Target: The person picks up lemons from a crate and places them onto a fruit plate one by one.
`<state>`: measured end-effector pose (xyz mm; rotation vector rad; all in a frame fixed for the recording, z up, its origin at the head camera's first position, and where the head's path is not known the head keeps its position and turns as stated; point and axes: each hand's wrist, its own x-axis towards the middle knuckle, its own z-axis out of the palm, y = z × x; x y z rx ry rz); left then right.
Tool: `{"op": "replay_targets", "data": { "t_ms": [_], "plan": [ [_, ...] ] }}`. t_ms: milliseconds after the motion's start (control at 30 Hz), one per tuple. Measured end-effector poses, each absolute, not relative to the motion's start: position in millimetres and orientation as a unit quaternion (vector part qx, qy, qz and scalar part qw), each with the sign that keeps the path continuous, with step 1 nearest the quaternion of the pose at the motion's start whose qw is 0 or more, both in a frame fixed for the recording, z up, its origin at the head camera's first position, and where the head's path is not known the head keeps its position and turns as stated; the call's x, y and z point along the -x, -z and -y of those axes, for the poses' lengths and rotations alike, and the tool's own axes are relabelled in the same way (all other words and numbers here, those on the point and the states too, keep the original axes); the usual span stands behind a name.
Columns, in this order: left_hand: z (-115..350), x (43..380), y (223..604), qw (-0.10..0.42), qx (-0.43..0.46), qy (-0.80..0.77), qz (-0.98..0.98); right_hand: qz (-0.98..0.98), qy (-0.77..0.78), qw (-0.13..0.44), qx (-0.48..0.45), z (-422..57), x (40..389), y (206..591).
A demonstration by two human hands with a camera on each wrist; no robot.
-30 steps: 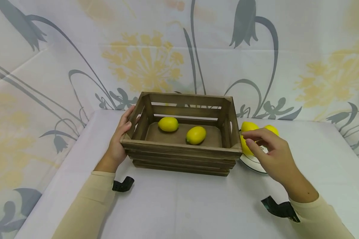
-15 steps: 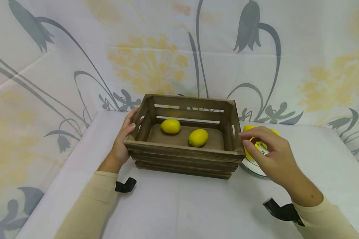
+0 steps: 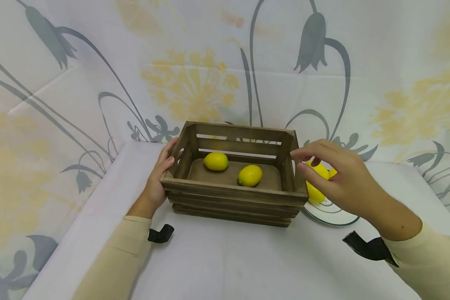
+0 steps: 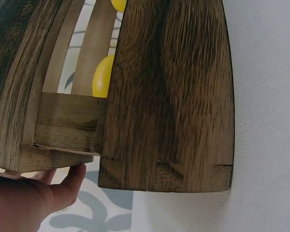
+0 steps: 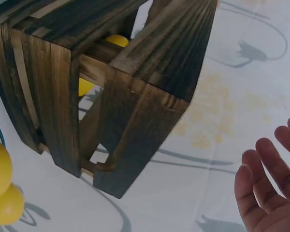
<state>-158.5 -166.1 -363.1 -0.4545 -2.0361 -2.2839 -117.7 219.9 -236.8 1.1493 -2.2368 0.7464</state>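
A slatted wooden crate (image 3: 232,196) stands on the white cloth in the middle of the head view. Inside it lie two lemons, one at the left (image 3: 216,161) and one nearer the front (image 3: 250,176). My left hand (image 3: 158,179) grips the crate's left end, its thumb at the rim; the left wrist view shows this hand (image 4: 43,195) at the end board. Beside the right end hovers my right hand (image 3: 341,179), its fingers loosely bent and holding nothing. Partly hidden behind it are more lemons (image 3: 315,189) on a plate (image 3: 333,218).
Behind the crate rises a cloth backdrop (image 3: 273,96) printed with grey and yellow flowers. White cloth (image 3: 247,262) spreads in front of the crate. In the right wrist view, several lemons (image 5: 5,205) sit close to the crate's end.
My right hand has risen a little, shifting from over the plate toward the crate's right rim. More of the plate shows now. My left hand keeps its place on the crate.
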Motion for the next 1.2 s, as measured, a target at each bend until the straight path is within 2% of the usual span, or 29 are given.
{"op": "replay_targets", "data": {
  "t_ms": [500,833,1033,1200],
  "plan": [
    [173,156,370,0.023,0.142,0.735,0.662,0.832,-0.24,0.231,-0.443,-198,150,218],
    [171,157,368,0.031,0.151,0.734,0.662,0.861,-0.219,0.168,-0.427,-177,178,194],
    [168,158,367,0.026,0.158,0.746,0.646,0.89,-0.22,0.118,-0.382,-163,197,191],
    [165,159,367,0.024,0.161,0.749,0.642,0.891,-0.231,0.101,-0.378,-152,210,191]
  ]
}}
